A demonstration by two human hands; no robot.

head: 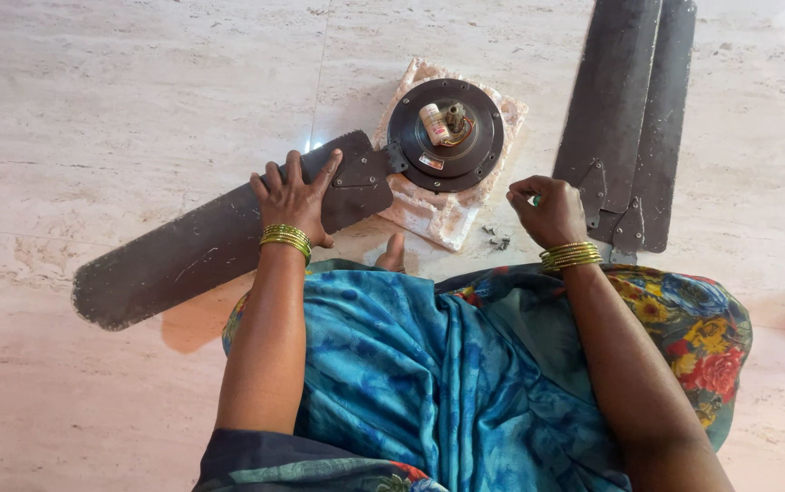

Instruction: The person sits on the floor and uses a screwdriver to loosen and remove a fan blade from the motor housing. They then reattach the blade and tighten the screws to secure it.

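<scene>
Fan blade (201, 251) was pressed flat on the floor by the spread left hand (297, 196) against the motor hub (445, 134), while something small, apparently green-tipped, was pinched in the closed right hand (547, 211); fastening judged underway, hole alignment needed.

Pale veined marble floor (119, 100) carrying dismantled fan parts.
Lying on it: white foam block (438, 211) bearing the round dark motor (445, 135); long dark blade (183, 251); two stacked dark blades (629, 109); small loose screws (497, 239).

Open floor left — stacked blades (625, 118) right
</scene>
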